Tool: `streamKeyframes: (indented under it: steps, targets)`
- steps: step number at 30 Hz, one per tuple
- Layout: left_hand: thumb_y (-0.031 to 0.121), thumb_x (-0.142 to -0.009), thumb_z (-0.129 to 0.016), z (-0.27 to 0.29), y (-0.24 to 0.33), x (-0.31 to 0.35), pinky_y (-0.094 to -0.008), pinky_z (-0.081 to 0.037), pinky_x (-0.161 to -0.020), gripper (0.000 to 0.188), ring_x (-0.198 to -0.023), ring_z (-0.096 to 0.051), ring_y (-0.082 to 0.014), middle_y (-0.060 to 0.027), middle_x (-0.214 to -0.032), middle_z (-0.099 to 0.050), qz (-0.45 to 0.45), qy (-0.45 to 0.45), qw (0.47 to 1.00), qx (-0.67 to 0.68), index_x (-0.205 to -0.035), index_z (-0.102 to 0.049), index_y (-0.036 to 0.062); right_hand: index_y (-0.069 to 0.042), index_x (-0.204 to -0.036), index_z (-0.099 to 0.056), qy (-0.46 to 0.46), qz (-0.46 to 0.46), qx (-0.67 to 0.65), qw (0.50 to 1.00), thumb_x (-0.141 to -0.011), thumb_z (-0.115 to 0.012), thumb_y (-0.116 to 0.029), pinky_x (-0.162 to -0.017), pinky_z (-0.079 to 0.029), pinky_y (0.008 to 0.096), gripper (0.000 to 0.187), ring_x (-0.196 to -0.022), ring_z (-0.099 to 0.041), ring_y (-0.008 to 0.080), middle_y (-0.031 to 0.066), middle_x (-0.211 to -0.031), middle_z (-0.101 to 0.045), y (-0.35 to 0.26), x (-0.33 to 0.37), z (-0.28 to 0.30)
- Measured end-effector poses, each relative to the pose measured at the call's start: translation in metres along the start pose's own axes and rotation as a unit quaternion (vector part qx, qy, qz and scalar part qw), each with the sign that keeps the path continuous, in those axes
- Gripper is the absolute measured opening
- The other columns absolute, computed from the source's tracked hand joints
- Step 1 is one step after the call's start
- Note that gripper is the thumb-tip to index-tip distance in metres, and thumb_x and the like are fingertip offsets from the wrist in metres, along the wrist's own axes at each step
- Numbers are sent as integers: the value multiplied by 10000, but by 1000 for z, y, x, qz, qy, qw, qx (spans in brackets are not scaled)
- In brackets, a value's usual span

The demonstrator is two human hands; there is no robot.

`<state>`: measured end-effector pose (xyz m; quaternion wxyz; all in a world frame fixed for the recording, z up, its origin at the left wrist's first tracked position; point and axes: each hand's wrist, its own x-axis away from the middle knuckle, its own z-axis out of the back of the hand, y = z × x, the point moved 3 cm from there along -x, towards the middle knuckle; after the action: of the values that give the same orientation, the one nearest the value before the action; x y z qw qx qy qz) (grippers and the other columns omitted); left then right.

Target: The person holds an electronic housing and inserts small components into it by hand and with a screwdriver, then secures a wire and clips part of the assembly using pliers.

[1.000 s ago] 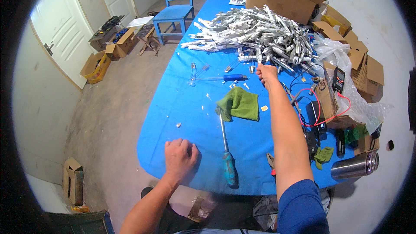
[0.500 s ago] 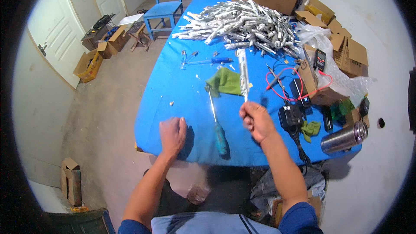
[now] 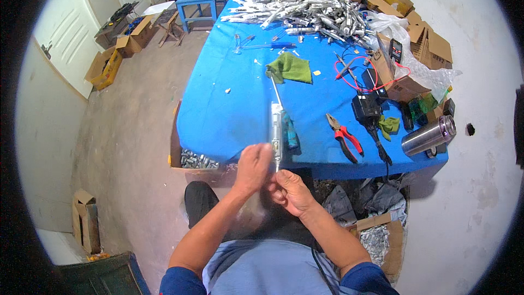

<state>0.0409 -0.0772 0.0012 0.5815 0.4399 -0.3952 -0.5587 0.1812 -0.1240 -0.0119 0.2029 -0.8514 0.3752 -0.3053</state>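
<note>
Upright over the table's near edge is a slim white-and-grey stick-shaped part with a thin metal shaft at its lower end. My right hand pinches that shaft. Close against the part's left side, my left hand is closed, its fingers curled and slightly blurred; whatever it may hold is hidden. Just beyond the part lies a screwdriver with a teal handle, partly covered by it. The screwdriver's tip reaches a green cloth. Pliers with red-and-black handles rest to the right.
A large pile of similar parts covers the far table. On the right are a black adapter, red wires, a meter, a steel flask and cardboard boxes. A box of small metal pieces sits below the table's near-left edge.
My right hand has drawn the part toward me and leftward. My left hand has moved right to meet it. The pliers and the box of metal pieces now show.
</note>
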Motion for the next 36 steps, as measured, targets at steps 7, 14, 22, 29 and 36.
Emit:
streamKeyframes:
  steps: [7, 14, 22, 29, 36]
  targets:
    - [432, -994, -468, 2, 7, 40, -257, -422, -521, 456, -612, -506, -93, -19, -737, -566, 130, -81, 959, 239, -924, -601, 2, -81, -923, -622, 70, 28, 175, 982, -992, -528, -286, -488, -372, 203, 236, -586, -505, 57, -5, -766, -608, 37, 4, 1]
    - [445, -1006, -448, -2, -22, 69, -247, -414, -535, 474, -630, -510, -93, -28, -726, -566, 92, -100, 961, 242, -849, -598, 24, -12, -965, -654, 95, 156, 539, 822, -886, -666, -234, -591, -489, 333, 237, -683, -626, 192, 60, -771, -666, 50, 25, 6]
    - [421, -1009, -454, -3, -28, 113, -281, -417, -556, 448, -625, -506, -96, -28, -701, -554, 123, -154, 969, 148, -849, -572, 19, 42, -1315, -462, 30, 454, 791, 410, -767, -744, -410, -1048, -376, 461, 764, -1291, -438, 398, 227, -1397, -446, -40, 67, -32]
    - [414, -989, -484, -2, -13, 143, -288, -398, -563, 432, -642, -471, -92, -1, -685, -526, 122, -241, 957, 103, -851, -584, 17, -4, -1110, -592, -173, 298, 852, 393, -777, -683, -435, -856, -474, 399, 552, -1001, -583, 313, 135, -1033, -622, -50, 54, -25]
    - [420, -940, -578, 9, -4, 157, -309, -410, -568, 432, -659, -479, -105, -6, -698, -534, 85, -228, 968, 65, -869, -597, -6, -38, -917, -587, -180, 338, 851, 359, -772, -675, -447, -687, -470, 363, 443, -765, -543, 254, 81, -827, -556, -43, 68, -35]
